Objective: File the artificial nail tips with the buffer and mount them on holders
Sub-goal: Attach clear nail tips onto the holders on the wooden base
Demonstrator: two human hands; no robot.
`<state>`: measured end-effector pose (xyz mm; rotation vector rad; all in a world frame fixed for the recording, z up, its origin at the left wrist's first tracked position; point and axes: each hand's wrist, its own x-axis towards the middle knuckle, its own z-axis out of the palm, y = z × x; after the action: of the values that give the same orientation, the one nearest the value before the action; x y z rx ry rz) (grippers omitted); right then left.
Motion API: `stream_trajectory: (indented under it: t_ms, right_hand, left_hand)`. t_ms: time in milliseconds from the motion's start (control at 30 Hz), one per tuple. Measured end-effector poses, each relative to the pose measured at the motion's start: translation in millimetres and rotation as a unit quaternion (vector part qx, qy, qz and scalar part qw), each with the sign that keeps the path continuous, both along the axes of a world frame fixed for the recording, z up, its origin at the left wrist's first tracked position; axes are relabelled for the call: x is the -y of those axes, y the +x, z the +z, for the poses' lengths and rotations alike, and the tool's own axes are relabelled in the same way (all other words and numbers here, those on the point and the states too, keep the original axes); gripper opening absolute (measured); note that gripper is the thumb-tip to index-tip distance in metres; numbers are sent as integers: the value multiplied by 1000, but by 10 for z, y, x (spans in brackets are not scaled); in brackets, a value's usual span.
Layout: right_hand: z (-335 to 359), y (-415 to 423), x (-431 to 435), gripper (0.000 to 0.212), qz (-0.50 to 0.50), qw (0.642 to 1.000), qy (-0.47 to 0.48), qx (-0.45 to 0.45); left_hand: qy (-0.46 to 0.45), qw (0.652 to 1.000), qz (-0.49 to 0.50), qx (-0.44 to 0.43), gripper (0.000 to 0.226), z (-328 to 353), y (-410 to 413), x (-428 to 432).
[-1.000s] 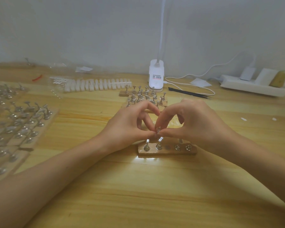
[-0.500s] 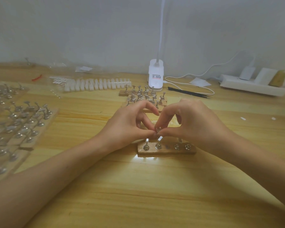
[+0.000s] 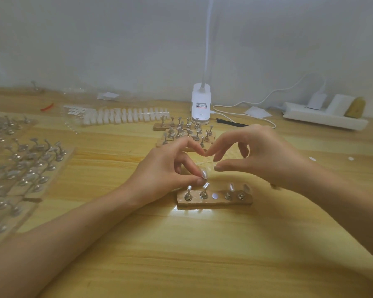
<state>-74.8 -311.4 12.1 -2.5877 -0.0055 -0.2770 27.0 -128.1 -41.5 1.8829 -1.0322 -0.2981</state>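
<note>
Two hands meet above a short wooden holder strip in the head view, near the middle of the wooden table. The left hand pinches a clear nail tip between its thumb and a curled finger, just above the second metal holder from the left end of the strip. Whether the tip touches that holder cannot be told. The right hand hovers beside it with fingers loosely curved and thumb apart from them. It seems to hold nothing, though blur there leaves some doubt. The two index fingertips touch above the strip. Four holders stand on the strip, with a bare round disc in the gap between the second and the third.

Behind the hands lie more holder strips and, further back, a white lamp base. A long row of white nail tips runs to the left of the lamp. Many holders crowd the table's left side. A white power strip sits at the far right by the wall.
</note>
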Motion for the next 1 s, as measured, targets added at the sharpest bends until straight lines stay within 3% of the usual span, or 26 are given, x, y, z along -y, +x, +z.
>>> stream_trajectory:
  t_ms: [533,1000]
  right_hand:
    - [-81,-40,-219,8,-3,992,-123,19]
    - [-88,0,-172,10,7,1000,-1,0]
  left_hand:
    - [6,1000,6,1,44,26,-11,36]
    - [12,1000,12,-3,43,32,-17,40]
